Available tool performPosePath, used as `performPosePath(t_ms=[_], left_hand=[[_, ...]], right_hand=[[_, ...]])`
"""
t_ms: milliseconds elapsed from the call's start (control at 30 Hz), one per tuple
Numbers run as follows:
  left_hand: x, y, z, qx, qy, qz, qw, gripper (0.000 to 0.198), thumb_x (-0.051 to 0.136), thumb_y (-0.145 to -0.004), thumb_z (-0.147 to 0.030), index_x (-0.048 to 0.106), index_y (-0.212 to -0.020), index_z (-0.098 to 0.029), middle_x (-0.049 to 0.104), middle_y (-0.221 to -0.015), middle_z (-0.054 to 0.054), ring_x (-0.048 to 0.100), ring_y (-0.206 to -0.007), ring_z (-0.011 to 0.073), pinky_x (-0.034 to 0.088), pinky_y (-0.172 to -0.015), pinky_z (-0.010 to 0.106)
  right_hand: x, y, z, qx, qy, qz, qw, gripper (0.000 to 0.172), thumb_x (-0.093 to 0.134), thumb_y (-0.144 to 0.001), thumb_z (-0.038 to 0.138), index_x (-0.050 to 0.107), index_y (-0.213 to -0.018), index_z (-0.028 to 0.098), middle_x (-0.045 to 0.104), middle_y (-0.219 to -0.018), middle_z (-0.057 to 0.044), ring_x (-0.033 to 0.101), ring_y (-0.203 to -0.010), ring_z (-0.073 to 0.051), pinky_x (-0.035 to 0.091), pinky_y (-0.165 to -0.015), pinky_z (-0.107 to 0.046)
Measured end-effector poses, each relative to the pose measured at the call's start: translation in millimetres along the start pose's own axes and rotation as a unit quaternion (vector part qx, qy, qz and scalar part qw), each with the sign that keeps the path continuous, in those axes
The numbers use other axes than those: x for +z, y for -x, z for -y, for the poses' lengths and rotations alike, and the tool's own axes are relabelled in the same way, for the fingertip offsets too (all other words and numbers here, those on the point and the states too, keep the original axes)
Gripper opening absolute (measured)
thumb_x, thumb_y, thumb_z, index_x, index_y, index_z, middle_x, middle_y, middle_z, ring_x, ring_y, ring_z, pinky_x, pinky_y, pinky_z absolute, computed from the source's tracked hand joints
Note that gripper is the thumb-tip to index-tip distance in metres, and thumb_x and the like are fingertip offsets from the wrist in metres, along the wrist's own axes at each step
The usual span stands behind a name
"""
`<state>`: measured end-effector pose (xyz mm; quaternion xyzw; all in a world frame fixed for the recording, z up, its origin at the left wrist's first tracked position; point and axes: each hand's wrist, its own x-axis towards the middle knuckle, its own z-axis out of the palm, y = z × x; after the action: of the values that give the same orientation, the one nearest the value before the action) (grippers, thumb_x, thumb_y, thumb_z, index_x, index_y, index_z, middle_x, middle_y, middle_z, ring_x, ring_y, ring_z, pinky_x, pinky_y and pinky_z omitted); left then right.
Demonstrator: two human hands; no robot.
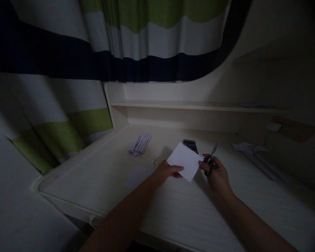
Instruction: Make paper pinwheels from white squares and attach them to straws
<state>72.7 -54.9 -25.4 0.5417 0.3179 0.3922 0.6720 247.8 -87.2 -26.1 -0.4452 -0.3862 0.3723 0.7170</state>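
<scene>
A square sheet of white paper (185,161) is held up above the desk, turned cornerwise. My left hand (169,171) pinches its left side, thumb on top. In my right hand (216,173) are scissors (209,166) with dark handles, their blades pointing up and away from the sheet. My right thumb and fingers close round the handles, and the thumb tip meets the paper's right corner. Behind the sheet lies a dark phone (190,144), partly covered by it. Small pale scraps (155,161) rest just beyond my left hand.
A bundle of folded paper strips (141,143) lies on the white desk (94,178), left of centre. Another pale sheet (138,175) lies flat near my left forearm. Folded paper (252,152) is at the right. A shelf (173,104) and striped curtains (152,42) stand behind.
</scene>
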Motion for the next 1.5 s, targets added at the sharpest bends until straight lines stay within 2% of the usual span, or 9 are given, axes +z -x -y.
performPosePath(t_ms=[200, 400, 467, 533, 633, 767, 900, 1100, 1500], left_hand=[[-0.1, 1.1, -1.2, 0.026, -0.004, 0.001, 1.000, 0.033, 0.067, -0.060, -0.030, 0.061, -0.085, -0.010, 0.062, -0.076, 0.008, 0.057, -0.060, 0.0126, 0.046, -0.053, 0.023], [4.0, 4.3, -2.5, 0.043, -0.015, 0.043, 0.998, 0.043, 0.066, -0.061, -0.027, 0.056, -0.100, -0.015, 0.061, -0.088, 0.009, 0.059, -0.064, 0.0147, 0.047, -0.050, 0.023], [5.4, 4.2, -2.5, 0.039, -0.018, 0.040, 0.998, 0.044, 0.067, -0.060, -0.026, 0.055, -0.101, -0.014, 0.061, -0.090, 0.010, 0.059, -0.065, 0.0158, 0.047, -0.050, 0.023], [5.7, 2.9, -2.6, 0.035, -0.012, 0.010, 0.999, 0.044, 0.068, -0.058, -0.026, 0.057, -0.098, -0.013, 0.062, -0.090, 0.010, 0.059, -0.063, 0.0154, 0.048, -0.049, 0.023], [4.2, -0.3, -3.3, 0.045, 0.011, -0.070, 0.996, 0.039, 0.068, -0.057, -0.027, 0.058, -0.091, -0.010, 0.063, -0.081, 0.009, 0.057, -0.054, 0.0123, 0.046, -0.046, 0.022], [1.5, -3.6, -6.4, 0.081, 0.055, -0.162, 0.982, 0.036, 0.067, -0.058, -0.031, 0.059, -0.086, -0.010, 0.064, -0.076, 0.008, 0.056, -0.049, 0.0104, 0.045, -0.046, 0.021], [0.6, -3.7, -11.3, 0.118, 0.093, -0.221, 0.963, 0.039, 0.071, -0.054, -0.028, 0.060, -0.087, -0.009, 0.064, -0.080, 0.008, 0.058, -0.055, 0.0120, 0.048, -0.052, 0.024], [0.4, -2.4, -14.7, 0.126, 0.103, -0.231, 0.959, 0.037, 0.072, -0.051, -0.023, 0.063, -0.085, -0.009, 0.065, -0.080, 0.008, 0.058, -0.057, 0.0121, 0.049, -0.056, 0.025], [1.7, 0.0, -11.8, 0.107, 0.033, -0.230, 0.967, 0.034, 0.071, -0.052, -0.027, 0.064, -0.079, -0.008, 0.065, -0.072, 0.009, 0.058, -0.058, 0.0141, 0.048, -0.055, 0.026]], right_hand=[[-0.3, 0.0, 1.3, -0.014, -0.001, -0.010, 1.000, 0.037, 0.071, -0.057, 0.024, 0.056, -0.091, 0.021, 0.051, -0.072, 0.003, 0.050, -0.060, -0.010, 0.038, -0.055, -0.024], [-0.1, -0.2, -1.5, -0.012, 0.004, -0.006, 1.000, 0.037, 0.071, -0.057, 0.025, 0.056, -0.091, 0.021, 0.051, -0.071, 0.003, 0.050, -0.059, -0.010, 0.039, -0.054, -0.024], [0.6, 0.1, -0.8, -0.011, 0.000, -0.001, 1.000, 0.037, 0.071, -0.057, 0.025, 0.056, -0.091, 0.021, 0.052, -0.071, 0.003, 0.050, -0.059, -0.009, 0.039, -0.055, -0.024], [1.5, 0.5, 1.0, -0.006, -0.007, 0.011, 1.000, 0.036, 0.071, -0.058, 0.025, 0.056, -0.091, 0.022, 0.052, -0.071, 0.003, 0.050, -0.059, -0.009, 0.039, -0.057, -0.024], [2.9, 2.4, 4.6, 0.016, -0.004, 0.051, 0.999, 0.034, 0.070, -0.060, 0.027, 0.055, -0.091, 0.021, 0.055, -0.071, 0.002, 0.052, -0.060, -0.011, 0.040, -0.060, -0.026], [6.4, 9.3, 9.1, 0.064, 0.041, 0.158, 0.984, 0.032, 0.066, -0.065, 0.031, 0.054, -0.092, 0.018, 0.059, -0.069, -0.001, 0.052, -0.061, -0.013, 0.039, -0.061, -0.028], [11.4, 17.7, 10.1, 0.100, 0.094, 0.267, 0.954, 0.035, 0.066, -0.063, 0.035, 0.057, -0.091, 0.015, 0.059, -0.068, -0.002, 0.050, -0.059, -0.013, 0.038, -0.058, -0.027], [11.7, 19.2, 5.0, 0.106, 0.128, 0.340, 0.926, 0.037, 0.064, -0.065, 0.037, 0.057, -0.093, 0.015, 0.059, -0.068, -0.001, 0.046, -0.054, -0.010, 0.036, -0.055, -0.026], [9.1, 17.3, -1.1, 0.107, 0.139, 0.361, 0.916, 0.036, 0.063, -0.066, 0.036, 0.058, -0.095, 0.015, 0.057, -0.063, 0.000, 0.043, -0.049, -0.009, 0.033, -0.050, -0.025]])
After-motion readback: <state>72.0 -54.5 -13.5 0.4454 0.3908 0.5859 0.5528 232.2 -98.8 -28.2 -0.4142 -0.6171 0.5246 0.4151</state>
